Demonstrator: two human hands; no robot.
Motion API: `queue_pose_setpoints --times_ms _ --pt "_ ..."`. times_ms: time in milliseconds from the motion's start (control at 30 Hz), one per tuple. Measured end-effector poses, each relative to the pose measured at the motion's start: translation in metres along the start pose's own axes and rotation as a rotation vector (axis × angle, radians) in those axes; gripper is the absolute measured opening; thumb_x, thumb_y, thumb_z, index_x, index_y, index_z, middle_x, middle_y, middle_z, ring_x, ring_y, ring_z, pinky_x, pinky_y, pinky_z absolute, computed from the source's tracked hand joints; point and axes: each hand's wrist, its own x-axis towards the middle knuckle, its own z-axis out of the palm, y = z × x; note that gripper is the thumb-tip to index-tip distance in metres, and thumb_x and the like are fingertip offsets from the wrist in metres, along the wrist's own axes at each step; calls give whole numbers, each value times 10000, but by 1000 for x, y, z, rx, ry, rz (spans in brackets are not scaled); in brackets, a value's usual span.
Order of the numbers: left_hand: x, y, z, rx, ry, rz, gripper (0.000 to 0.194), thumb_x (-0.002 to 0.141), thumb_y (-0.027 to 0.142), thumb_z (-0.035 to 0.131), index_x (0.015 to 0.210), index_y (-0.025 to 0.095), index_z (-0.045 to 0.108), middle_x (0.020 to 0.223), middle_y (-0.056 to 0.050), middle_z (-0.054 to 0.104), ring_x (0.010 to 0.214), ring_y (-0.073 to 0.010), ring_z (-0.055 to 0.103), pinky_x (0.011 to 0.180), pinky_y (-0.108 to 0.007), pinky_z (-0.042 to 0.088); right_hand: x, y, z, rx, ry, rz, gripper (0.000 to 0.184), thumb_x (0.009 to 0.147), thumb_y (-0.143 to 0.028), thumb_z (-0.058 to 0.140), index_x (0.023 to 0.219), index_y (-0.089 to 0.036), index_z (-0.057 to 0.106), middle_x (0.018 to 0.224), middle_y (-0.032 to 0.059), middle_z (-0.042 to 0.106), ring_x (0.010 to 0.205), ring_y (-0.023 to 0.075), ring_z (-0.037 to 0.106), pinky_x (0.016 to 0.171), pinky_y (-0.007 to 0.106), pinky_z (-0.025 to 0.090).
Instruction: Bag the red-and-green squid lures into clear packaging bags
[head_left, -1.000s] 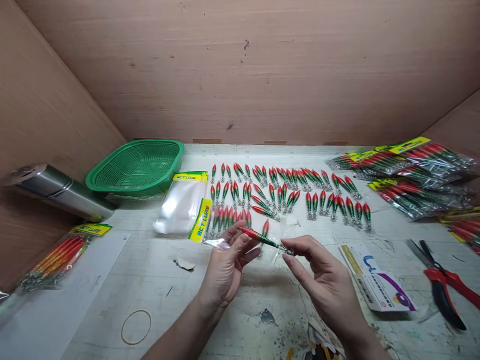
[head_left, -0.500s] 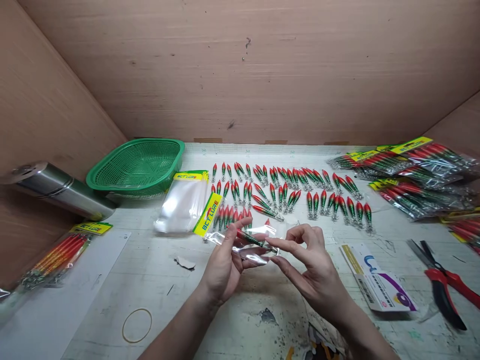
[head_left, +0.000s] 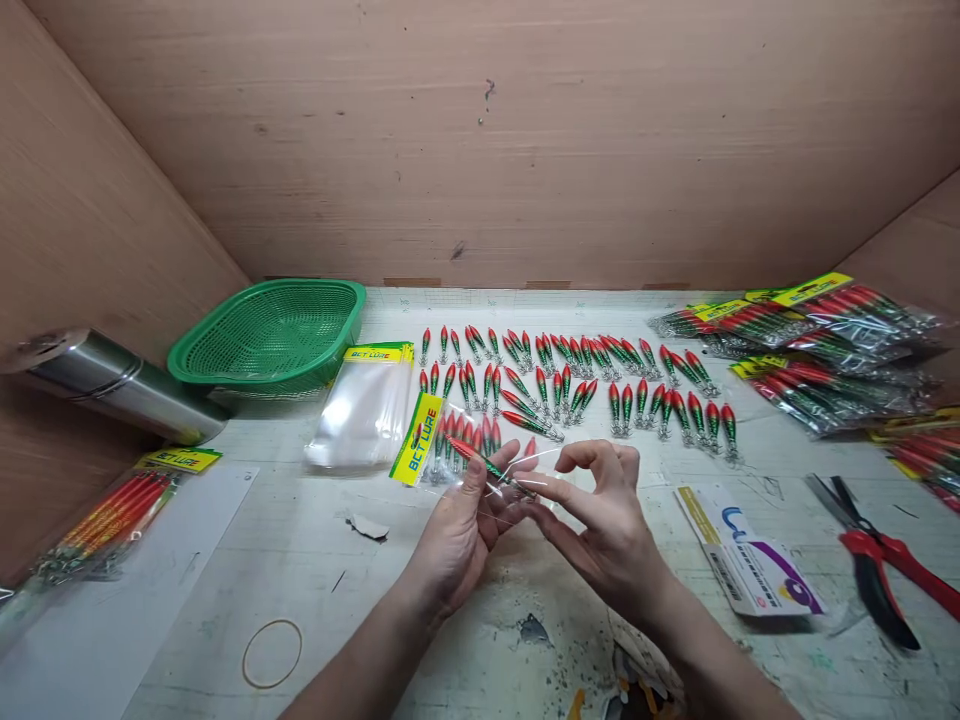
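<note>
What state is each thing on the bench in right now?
Clear bag: held open-ended, partly filled with lures.
Lure: pinched, partway into the bag.
Left hand: gripping the bag.
Right hand: pinching the lure's end.
Green basket: upright.
Pliers: lying flat, jaws apart.
Loose lures: in rows, unbagged.

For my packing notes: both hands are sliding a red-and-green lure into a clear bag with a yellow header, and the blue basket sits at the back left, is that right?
Not quite: the head view shows the basket is green, not blue. The rest stands: left hand and right hand work the lure into the clear bag.
</note>
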Motion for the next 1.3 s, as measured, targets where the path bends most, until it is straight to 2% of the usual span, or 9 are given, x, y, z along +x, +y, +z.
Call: queue_pose_setpoints --times_ms 267,400,467,567,767,933,1100,1167,1300 --pt "2 8 0 -110 121 59 275 906 235 530 1162 142 568 899 -103 756 852 -230 718 785 -367 565 6 -8 1 54 -36 -64 222 854 -180 603 1038 -259 698 1017 83 524 1005 242 462 850 417 397" --pt "6 29 -4 -215 194 204 212 939 208 443 1047 148 615 905 -78 757 850 -200 721 763 -320 581 12 3 -6 106 18 247 141 880 -191 543 981 -207 641 859 53 583 842 197 552 713 345 470" --pt "7 35 -5 -251 205 263 214 937 202 446 1040 148 626 920 -75 755 868 -188 717 792 -311 578 8 8 3 94 -153 457 48 856 -233 580 841 -192 599 738 27 583 678 170 559 575 294 458" --pt "7 34 -5 -267 204 256 225 938 181 438 1042 136 633 950 -92 750 885 -184 714 808 -305 575 -5 6 27 4 -427 517 118 805 -265 625 802 -192 532 701 18 574 583 160 544 494 268 415" --pt "7 26 -4 -262 170 213 235 936 185 444 1061 130 636 969 -103 747 896 -197 713 832 -330 571 -24 -4 52 -269 -417 463 88 832 -276 524 832 -194 491 841 68 582 753 220 582 585 297 414" --pt "7 27 -5 -270 186 203 244 932 183 453 1093 130 629 976 -110 746 892 -201 713 826 -334 571 -33 16 19 -221 -377 614 109 833 -270 458 752 -203 488 692 32 567 575 163 536 503 267 380" --pt "7 24 -5 -267 176 189 246 916 198 491 1109 128 627 999 -114 742 900 -207 711 857 -357 556 -42 34 -44 339 -246 960 301 782 -479 583 814 -180 594 674 28 597 565 153 572 495 260 471" --pt "6 21 -6 -255 152 183 244 910 208 504 1106 129 626 995 -114 742 906 -209 709 870 -365 549 -41 28 -61 434 -207 905 310 780 -477 622 853 -176 617 685 30 610 569 151 585 496 253 488" --pt "4 16 -3 -209 116 142 243 906 222 518 1110 132 613 1045 -131 728 942 -226 701 883 -379 541 -25 4 -61 217 -219 463 120 821 -320 631 838 -203 611 714 17 612 602 134 567 526 242 477"
